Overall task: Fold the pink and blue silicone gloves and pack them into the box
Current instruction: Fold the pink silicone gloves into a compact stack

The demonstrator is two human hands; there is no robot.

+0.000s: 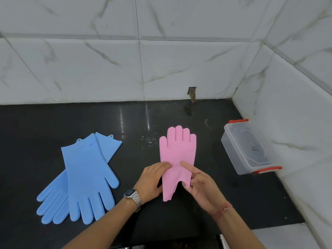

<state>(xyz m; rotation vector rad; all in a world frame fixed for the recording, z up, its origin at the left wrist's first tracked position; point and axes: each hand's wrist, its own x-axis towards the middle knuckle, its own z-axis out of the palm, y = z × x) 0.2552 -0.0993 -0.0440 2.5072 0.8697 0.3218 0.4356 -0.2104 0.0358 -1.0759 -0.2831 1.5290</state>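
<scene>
Both hands held the pink gloves (177, 155) at the cuff end, left hand (152, 180) and right hand (201, 187) fingers curled onto it, blue gloves (84, 178) leftward, open box (246, 146) rightward.

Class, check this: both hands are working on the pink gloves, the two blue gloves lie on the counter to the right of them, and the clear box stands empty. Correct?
One error. The head view shows the blue gloves lying left of the pink gloves, not right. Both the left hand and right hand do work on the pink ones, and the clear box stands empty.

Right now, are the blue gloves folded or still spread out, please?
Spread out: the blue gloves lie flat and overlapping on the counter, untouched by either hand.
</scene>
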